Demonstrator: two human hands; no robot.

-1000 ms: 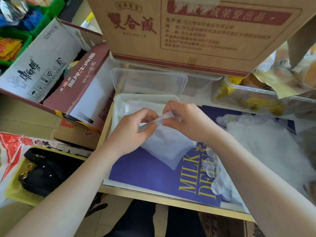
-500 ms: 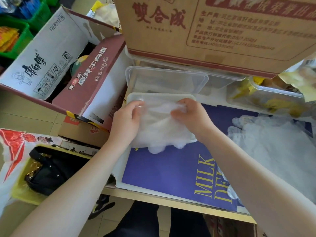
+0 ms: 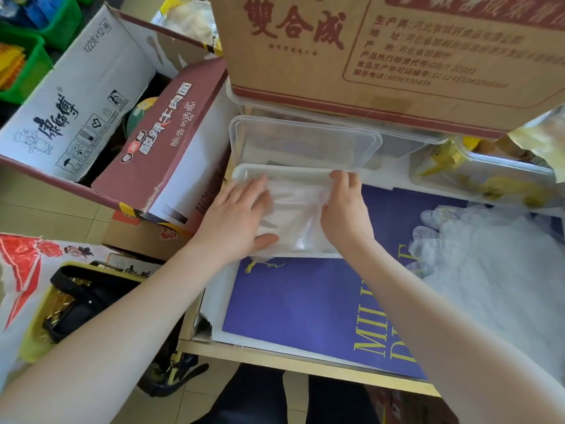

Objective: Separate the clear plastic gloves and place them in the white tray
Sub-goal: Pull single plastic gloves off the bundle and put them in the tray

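Clear plastic glove (image 3: 293,215): thin, see-through, crinkled, lying flat in the white tray (image 3: 275,171) on top of others (I cannot count the layers).
White tray: on the blue-covered table, just in front of an empty clear container (image 3: 305,142).
Glove pile (image 3: 489,258): a cloudy heap to my right on the blue sheet (image 3: 305,301), well apart from the tray.
My left hand (image 3: 238,221): palm down, fingers spread flat, pressing the glove's left side.
My right hand (image 3: 342,209): fingers curled down on the glove's right edge; whether they pinch it I cannot tell.
Head view, hands: apart, the glove between them.
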